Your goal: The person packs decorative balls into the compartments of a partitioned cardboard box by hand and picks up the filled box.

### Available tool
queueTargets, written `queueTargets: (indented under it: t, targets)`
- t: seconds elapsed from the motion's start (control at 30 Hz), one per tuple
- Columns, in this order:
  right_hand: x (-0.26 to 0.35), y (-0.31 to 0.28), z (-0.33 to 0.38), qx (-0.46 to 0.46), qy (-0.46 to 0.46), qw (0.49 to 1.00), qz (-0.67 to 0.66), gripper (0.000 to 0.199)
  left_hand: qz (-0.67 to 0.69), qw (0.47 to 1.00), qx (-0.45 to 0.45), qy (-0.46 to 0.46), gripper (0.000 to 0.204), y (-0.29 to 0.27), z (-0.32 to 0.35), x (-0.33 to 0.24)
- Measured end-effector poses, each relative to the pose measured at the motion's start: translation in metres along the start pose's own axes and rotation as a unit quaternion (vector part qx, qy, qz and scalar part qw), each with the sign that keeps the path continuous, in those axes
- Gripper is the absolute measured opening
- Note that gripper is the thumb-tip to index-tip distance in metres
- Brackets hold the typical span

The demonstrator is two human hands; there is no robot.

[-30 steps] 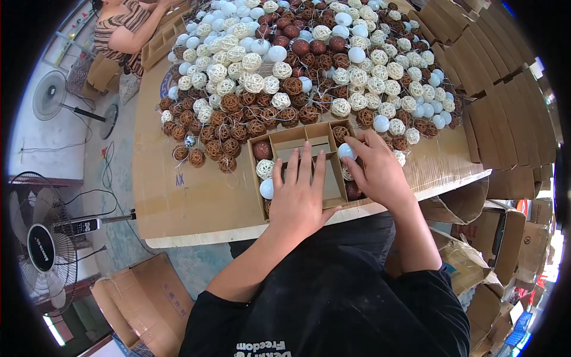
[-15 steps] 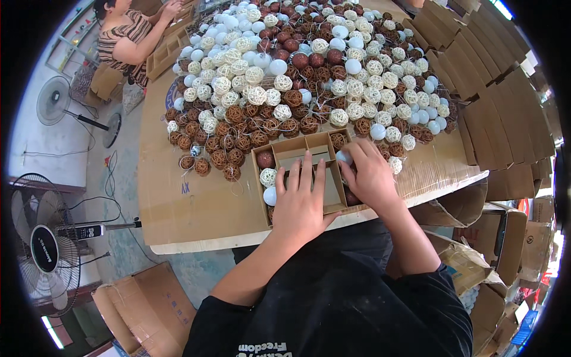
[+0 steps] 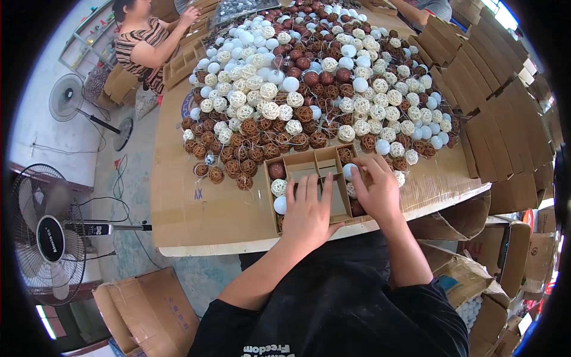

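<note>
Counter (image 3: 178, 223) heaped with balls (image 3: 303, 114). My left hand (image 3: 306, 220), fingers spread, over divided box (image 3: 326, 155); right hand (image 3: 379, 193) curled at white ball (image 3: 348, 172) in right column, pinch unclear. Ball more exposed than before; column looks filled.

The left hand (image 3: 308, 217) hides part of the divided box (image 3: 326, 156); the right hand (image 3: 380, 190) partly covers 1 white ball (image 3: 348, 172). Beyond the left, the silvery clutter (image 3: 238, 7) is too small to tell and 1 co-worker's head (image 3: 138, 7) is cut off; beyond the right, the upper edge crops another person (image 3: 437, 7).
</note>
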State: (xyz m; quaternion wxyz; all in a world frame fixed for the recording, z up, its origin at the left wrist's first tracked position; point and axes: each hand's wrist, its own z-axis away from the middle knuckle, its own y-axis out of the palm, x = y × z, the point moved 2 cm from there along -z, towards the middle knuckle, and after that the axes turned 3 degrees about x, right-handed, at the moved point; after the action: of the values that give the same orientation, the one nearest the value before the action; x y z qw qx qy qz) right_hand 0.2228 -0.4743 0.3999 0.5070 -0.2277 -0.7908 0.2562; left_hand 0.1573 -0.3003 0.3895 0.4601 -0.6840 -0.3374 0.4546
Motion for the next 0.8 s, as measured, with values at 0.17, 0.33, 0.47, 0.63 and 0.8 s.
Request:
queueTargets:
  t: [0.17,0.33,0.47,0.63,0.8]
  targets:
    - [-0.025,-0.010,0.036,-0.106,-0.037,0.987,-0.116,0.021,0.017,0.999,0.041,0.023,0.107,-0.015,0.009,-0.007]
    - [-0.064,-0.005,0.069,-0.141,0.012,0.981,-0.132,0.015,0.065,0.996,0.047,0.033,0.106,-0.074,0.041,-0.004]
    - [-0.040,-0.006,0.060,-0.106,-0.084,0.990,-0.035,0.011,0.026,0.995,0.004,-0.091,0.106,-0.144,0.058,0.035]
    - [-0.038,-0.008,0.054,-0.063,-0.032,0.996,-0.052,0.008,-0.113,0.928,-0.080,-0.347,0.089,-0.171,0.065,0.143]
    - [-0.033,-0.004,0.049,-0.050,-0.036,0.996,-0.062,0.007,-0.105,0.805,-0.035,-0.583,0.093,-0.138,0.087,0.258]
